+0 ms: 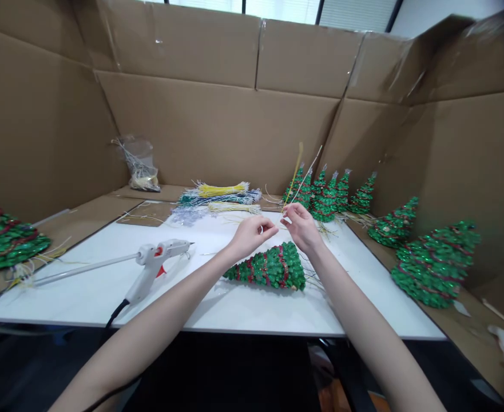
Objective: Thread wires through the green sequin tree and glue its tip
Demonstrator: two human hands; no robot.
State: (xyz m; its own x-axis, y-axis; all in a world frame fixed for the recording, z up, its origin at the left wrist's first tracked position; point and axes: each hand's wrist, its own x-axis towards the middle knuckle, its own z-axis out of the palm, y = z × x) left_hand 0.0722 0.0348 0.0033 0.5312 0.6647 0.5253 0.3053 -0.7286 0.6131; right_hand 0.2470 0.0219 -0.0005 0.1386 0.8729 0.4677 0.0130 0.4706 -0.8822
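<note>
Above the middle of the white board, my right hand (301,228) is closed in a pinch on thin wires. A yellow wire (297,170) and a white wire (310,170) stick up from its fingertips. My left hand (253,234) is just to the left, thumb and finger pinched together; whatever is between them is too small to make out. Below both hands a small green Christmas tree (269,269) with red garland lies on its side, its tip to the left. Several thin wires come out at its base.
A white glue gun (151,269) with a long clear glue stick lies at left. Wire bundles (221,197) sit at the back, beside a plastic bag (141,166). More trees (326,197) stand at back right, right (436,263) and left (7,240). Cardboard walls (217,126) surround the board (256,315).
</note>
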